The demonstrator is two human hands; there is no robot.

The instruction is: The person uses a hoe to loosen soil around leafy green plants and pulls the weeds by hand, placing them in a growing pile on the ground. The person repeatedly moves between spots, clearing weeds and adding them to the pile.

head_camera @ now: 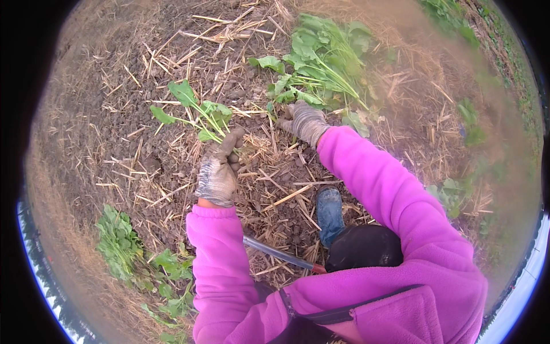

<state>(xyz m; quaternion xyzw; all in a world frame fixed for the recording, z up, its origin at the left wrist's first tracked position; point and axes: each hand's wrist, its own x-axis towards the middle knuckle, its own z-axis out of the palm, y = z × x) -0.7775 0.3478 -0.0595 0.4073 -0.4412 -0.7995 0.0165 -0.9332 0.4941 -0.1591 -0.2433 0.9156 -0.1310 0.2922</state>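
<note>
My left hand point(223, 165), in a muddy knit work glove, is closed around the stems of a small bunch of leafy green plants point(202, 114), whose leaves point up and left. To the right, my right hand point(304, 121), gloved too, reaches down to the soil beside a small green sprig point(270, 109); whether its fingers grip anything is unclear. Just above it lies a larger heap of cut or pulled leafy greens point(324, 60), its pale stems pointing down and right.
Straw-strewn soil point(172, 150) surrounds both hands. More leafy greens point(118, 243) lie at lower left, with loose plants point(174, 268) beside them. A blue boot point(330, 215) and a metal pole with a red part point(279, 253) are close to my body. Blurred green plants point(470, 120) stand at right.
</note>
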